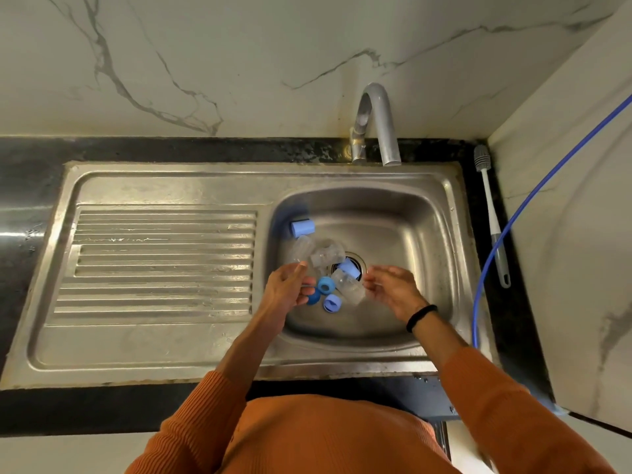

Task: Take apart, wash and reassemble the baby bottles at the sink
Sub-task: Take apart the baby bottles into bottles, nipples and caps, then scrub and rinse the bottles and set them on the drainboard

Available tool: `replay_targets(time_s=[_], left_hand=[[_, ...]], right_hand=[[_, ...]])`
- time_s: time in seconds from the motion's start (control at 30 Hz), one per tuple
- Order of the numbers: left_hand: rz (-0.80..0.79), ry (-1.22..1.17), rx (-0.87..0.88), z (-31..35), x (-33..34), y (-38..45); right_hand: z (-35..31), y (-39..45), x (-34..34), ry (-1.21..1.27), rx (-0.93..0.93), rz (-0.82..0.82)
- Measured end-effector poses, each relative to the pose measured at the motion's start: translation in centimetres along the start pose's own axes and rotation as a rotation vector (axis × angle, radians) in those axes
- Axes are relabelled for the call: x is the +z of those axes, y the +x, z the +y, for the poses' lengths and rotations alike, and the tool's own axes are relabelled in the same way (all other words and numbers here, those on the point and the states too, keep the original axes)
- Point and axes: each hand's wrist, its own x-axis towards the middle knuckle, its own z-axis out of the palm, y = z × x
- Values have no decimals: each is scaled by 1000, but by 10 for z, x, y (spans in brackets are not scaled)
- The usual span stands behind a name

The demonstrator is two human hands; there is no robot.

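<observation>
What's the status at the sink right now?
Left hand and right hand both open, empty, over the basin. Bottle parts lie loose, dismantled, around the drain. Bottle brush untouched on the counter. Nothing blocking.

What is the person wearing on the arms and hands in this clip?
Both arms wear ribbed orange sleeves, pushed up so the forearms are bare. The left hand and right hand are bare, with no gloves. A black band circles the right wrist; no band shows on the left.
</observation>
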Motion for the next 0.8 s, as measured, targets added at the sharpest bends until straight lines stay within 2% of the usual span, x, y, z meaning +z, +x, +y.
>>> replay_targets(time_s=[0.2, 0.27, 0.37, 0.47, 0.57, 0.63, 0.7, 0.8], left_hand=[[1, 184, 259, 55, 15, 5], [-31, 140, 313, 89, 26, 11], [-74, 139, 453, 132, 39, 13], [-84, 103, 487, 150, 46, 11], [-92, 86, 422, 148, 51, 5], [-66, 137, 387, 140, 52, 0], [-46, 73, 367, 137, 52, -1], [-39, 11, 430, 144, 54, -2]], right_hand=[[-117, 5, 4, -211, -473, -22], [-152, 4, 13, -323, -604, -25], [-191, 6, 28, -455, -708, -26], [-212, 12, 39, -668, -830, -19], [-220, 21, 46, -790, -887, -29], [-223, 27, 51, -778, -863, -33], [-226, 32, 53, -728, -827, -35], [-228, 37, 51, -759, -811, -26]])
